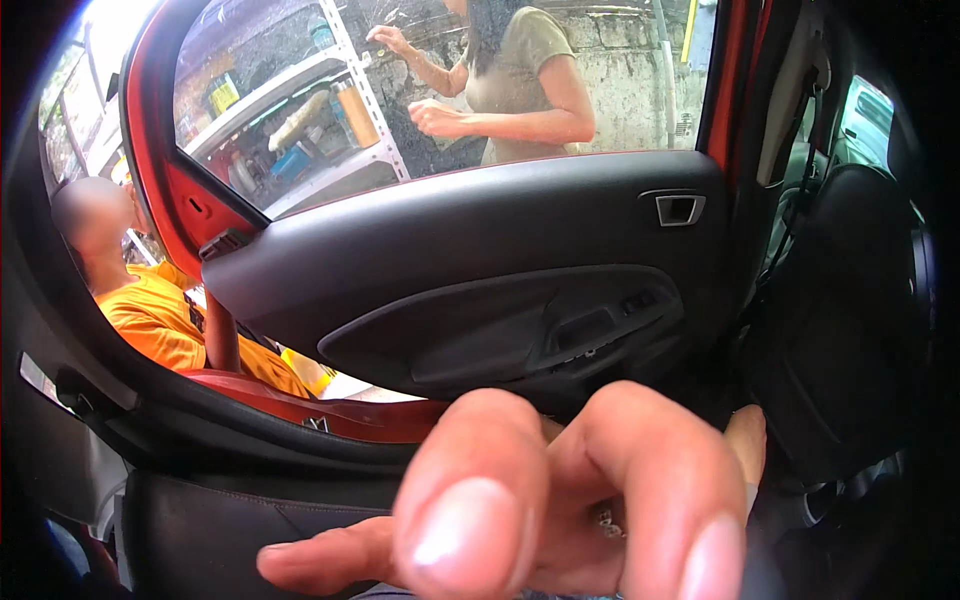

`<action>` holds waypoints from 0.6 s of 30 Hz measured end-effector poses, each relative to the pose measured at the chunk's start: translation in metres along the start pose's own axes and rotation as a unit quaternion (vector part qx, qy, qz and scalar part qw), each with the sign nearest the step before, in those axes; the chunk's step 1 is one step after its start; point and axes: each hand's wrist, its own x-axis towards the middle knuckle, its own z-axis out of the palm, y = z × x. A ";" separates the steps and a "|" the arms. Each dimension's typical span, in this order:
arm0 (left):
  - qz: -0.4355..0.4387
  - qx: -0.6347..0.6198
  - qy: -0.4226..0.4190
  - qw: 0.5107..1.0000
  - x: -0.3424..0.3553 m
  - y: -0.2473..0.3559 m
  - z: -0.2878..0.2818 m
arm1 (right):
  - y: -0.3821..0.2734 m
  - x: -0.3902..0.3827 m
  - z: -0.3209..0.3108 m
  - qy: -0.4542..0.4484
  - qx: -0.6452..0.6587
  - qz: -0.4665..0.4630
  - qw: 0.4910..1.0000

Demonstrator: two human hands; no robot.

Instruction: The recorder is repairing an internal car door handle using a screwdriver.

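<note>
My right hand (530,500) is very large and close to the camera at the lower centre, fingers bent and apart, with nothing visible in them. A small silvery ornament (610,520) shows between the fingers, possibly a ring. Behind the hand are a black seat (200,520) with stitching and an open red car door's dark inner panel (450,240), fitted with an armrest, switches and a handle. I cannot tell whether the hand touches anything. My left hand is not in view.
A person in an orange shirt (150,320) is at the left door opening. Through the window, a person in an olive top (530,80) has both hands raised near a white metal shelf (270,90) of supplies. A dark seat back (830,300) stands at the right.
</note>
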 end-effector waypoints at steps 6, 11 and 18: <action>-0.123 -0.258 0.043 0.957 -0.002 0.004 -0.010 | 0.005 -0.002 0.000 -0.003 -0.006 0.011 1.000; -0.243 -0.549 0.127 0.790 -0.009 0.004 -0.020 | 0.007 -0.002 0.002 -0.001 -0.014 0.006 1.000; -0.229 -0.464 0.221 0.827 -0.060 -0.034 -0.043 | 0.016 -0.005 0.002 0.019 -0.030 0.003 0.999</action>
